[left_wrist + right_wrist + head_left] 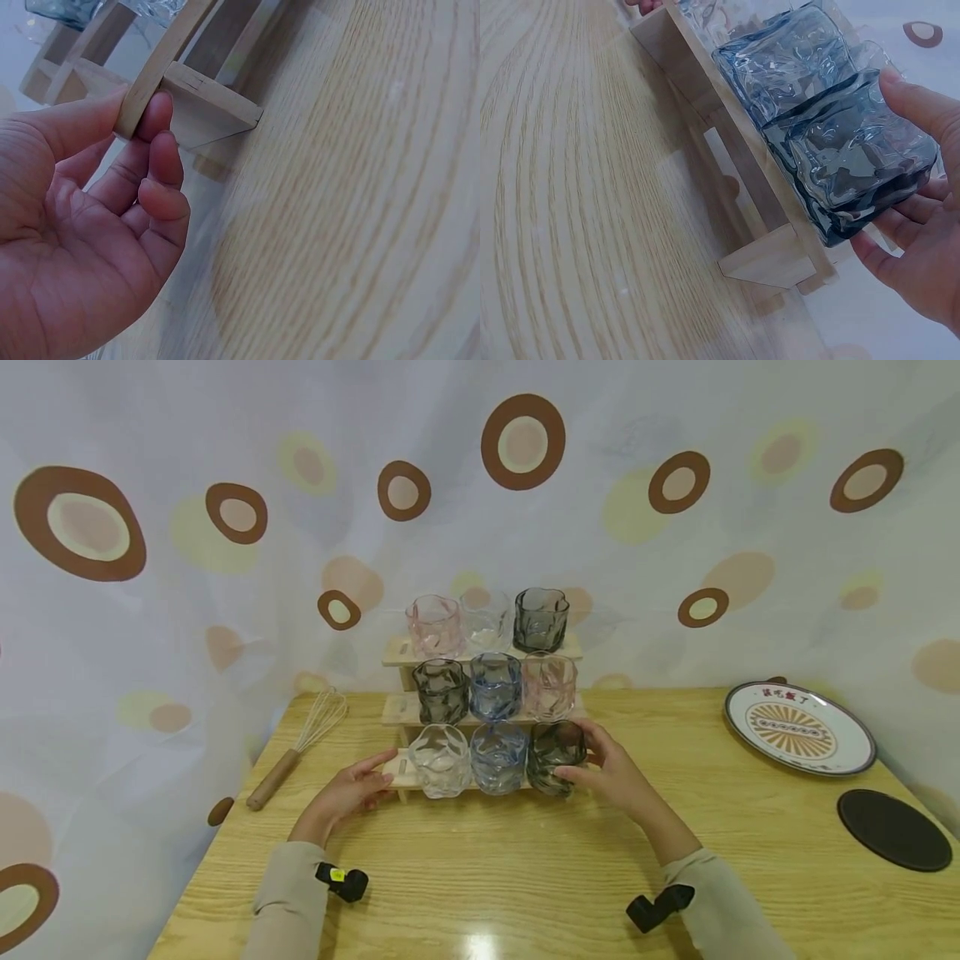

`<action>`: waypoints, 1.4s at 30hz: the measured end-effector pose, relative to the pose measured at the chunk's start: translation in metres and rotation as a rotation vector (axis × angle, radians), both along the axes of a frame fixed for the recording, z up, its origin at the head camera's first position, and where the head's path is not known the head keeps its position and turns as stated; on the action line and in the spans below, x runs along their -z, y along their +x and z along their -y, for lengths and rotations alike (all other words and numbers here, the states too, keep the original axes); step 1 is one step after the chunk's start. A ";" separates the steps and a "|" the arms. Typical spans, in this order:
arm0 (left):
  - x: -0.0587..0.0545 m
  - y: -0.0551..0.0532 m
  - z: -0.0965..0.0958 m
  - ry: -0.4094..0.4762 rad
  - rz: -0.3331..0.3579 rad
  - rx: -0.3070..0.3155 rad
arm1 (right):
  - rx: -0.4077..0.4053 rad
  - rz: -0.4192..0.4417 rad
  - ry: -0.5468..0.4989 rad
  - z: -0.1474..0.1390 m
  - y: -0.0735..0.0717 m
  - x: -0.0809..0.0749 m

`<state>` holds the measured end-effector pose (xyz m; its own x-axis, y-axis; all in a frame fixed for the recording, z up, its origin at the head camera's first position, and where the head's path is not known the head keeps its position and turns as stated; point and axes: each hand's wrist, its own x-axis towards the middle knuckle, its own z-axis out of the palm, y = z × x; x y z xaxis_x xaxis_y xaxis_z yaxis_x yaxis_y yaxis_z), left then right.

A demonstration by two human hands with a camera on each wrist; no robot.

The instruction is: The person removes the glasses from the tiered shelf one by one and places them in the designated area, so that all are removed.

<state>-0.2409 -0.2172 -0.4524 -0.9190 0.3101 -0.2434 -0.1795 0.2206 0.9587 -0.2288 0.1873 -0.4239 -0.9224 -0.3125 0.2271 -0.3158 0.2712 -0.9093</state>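
Observation:
A three-tier wooden rack (391, 711) stands on the table, bearing several wavy glasses in clear, pink, blue and dark grey. My left hand (357, 788) pinches the left end of its lowest shelf (154, 86) between thumb and fingers. At the other end of that shelf my right hand (611, 770) holds a dark grey glass (855, 150), thumb on the near side and fingers behind. The glass sits on the shelf, beside a blue glass (498, 760); a clear glass (439, 762) is at the left. Part of the right fingers is hidden behind the glass.
A whisk (298, 745) with a wooden handle lies left of the rack. At the far right a patterned white plate (855, 735) leans up near a black oval mat (894, 829). A curtain with ring patterns (450, 435) hangs behind the table.

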 end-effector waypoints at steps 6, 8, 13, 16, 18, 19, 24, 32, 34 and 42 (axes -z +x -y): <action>0.003 0.000 -0.001 0.001 0.009 -0.010 | 0.009 0.007 0.021 -0.001 0.001 0.000; 0.004 0.000 -0.001 0.001 0.009 -0.010 | 0.009 0.009 0.024 -0.003 0.001 0.000; 0.005 -0.001 -0.001 0.006 0.012 -0.015 | 0.005 0.008 0.019 -0.012 0.001 0.000; 0.005 -0.001 0.000 0.015 0.018 -0.018 | 0.017 0.011 0.018 -0.019 0.001 0.000; 0.005 -0.001 0.000 0.016 0.020 -0.017 | 0.027 0.016 0.016 -0.024 0.002 0.000; 0.005 -0.001 0.001 0.018 0.022 -0.019 | 0.032 0.018 0.014 -0.027 0.002 0.000; 0.006 -0.002 0.002 0.009 0.025 -0.016 | 0.060 0.032 0.022 -0.041 0.005 0.000; 0.006 -0.003 0.002 -0.001 0.017 -0.001 | 0.132 0.048 0.056 -0.067 0.001 -0.001; 0.006 -0.003 0.001 0.002 0.018 -0.003 | 0.155 0.044 0.042 -0.071 -0.004 0.000; 0.004 -0.004 0.002 0.002 0.020 0.001 | 0.242 0.074 0.041 -0.083 -0.028 0.006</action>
